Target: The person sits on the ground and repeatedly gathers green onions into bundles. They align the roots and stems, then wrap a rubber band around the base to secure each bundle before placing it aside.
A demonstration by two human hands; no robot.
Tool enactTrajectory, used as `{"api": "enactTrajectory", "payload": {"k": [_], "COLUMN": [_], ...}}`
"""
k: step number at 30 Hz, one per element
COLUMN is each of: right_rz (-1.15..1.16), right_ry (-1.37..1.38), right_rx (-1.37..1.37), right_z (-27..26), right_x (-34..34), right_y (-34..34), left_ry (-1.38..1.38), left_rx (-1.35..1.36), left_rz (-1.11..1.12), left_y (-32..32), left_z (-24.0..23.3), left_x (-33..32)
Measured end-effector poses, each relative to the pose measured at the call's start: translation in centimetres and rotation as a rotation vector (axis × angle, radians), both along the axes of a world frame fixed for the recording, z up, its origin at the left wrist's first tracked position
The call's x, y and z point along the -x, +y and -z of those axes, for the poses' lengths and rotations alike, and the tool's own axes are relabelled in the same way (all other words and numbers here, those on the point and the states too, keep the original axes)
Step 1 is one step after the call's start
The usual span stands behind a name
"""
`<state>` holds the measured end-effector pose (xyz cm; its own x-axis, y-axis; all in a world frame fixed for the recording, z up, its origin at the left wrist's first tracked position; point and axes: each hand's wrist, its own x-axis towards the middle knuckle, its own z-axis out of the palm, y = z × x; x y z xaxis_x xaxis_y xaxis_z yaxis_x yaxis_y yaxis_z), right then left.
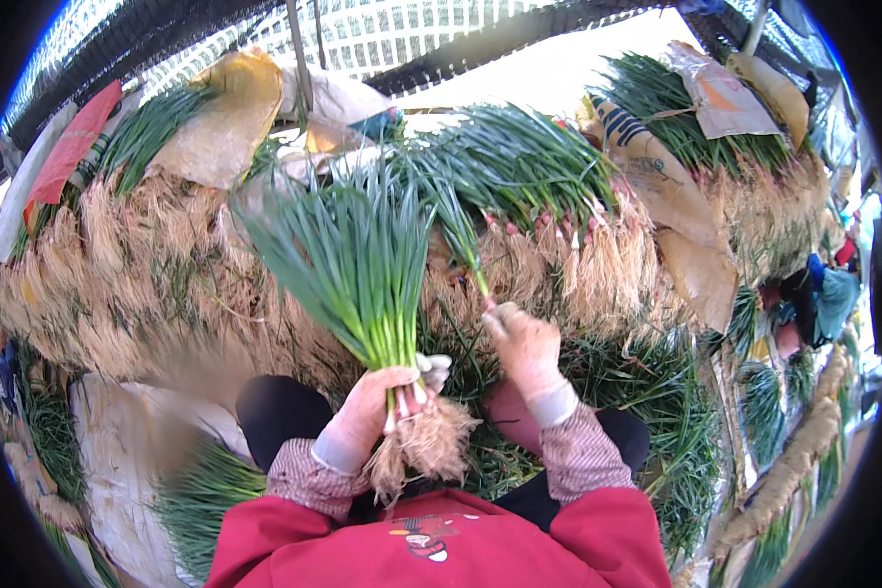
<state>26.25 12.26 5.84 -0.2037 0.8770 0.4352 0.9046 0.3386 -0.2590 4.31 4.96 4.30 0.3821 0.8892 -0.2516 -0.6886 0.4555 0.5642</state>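
Observation:
My left hand [373, 404], in a thin glove, is closed round the lower stems of a fanned bunch of green-leaved allium plants [367, 279]. Pale bulbs and a tangle of tan roots hang out below that fist. To the right, my right hand [525, 339] pinches a thin allium plant [478, 272] at its reddish base, its leaves pointing up and away. The two hands are apart. Beyond them lies a long heap of the same plants [522, 162], leaves to the far side and roots [610, 257] towards me.
Sacks [654, 169] cover parts of the heap, with a red sheet [77, 151] at the left. Loose green leaves [632, 397] litter the ground round my legs. More plants [202, 492] lie by a white sheet [121, 456] at lower left. Other people are partly visible at both edges.

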Motion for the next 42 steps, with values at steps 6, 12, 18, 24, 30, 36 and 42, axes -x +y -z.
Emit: {"api": "enactTrajectory", "payload": {"k": [6,12,18,24,30,36,42], "right_rz": [-0.423,-0.246,0.285,-0.005,0.113,-0.051,0.087], "right_ry": [0.22,1.125,2.201,1.633,1.544,2.134,2.015], "right_rx": [0.68,0.863,0.857,0.695,0.856,1.01,0.685], "right_z": [2.5,6.8,8.3,6.8,6.0,6.5,4.0], "right_x": [0.5,4.9,9.3,7.2,8.6,6.4,2.2], "right_y": [-6.5,-0.9,-0.8,0.1,-1.3,-1.1,0.6], "left_ry": [0.387,0.507,0.523,0.554,0.538,0.329,0.157], "left_rx": [-0.036,0.018,0.106,0.052,0.062,0.032,0.094], "left_rz": [0.099,0.091,-0.035,-0.005,-0.039,0.019,0.06], "left_y": [1.7,0.2,-0.5,-0.8,-1.1,-1.4,-2.7], "left_z": [2.4,2.2,2.1,3.4,3.6,2.2,4.8], "left_x": [-0.4,-0.5,-0.4,-0.7,-0.6,0.4,2.2]}}
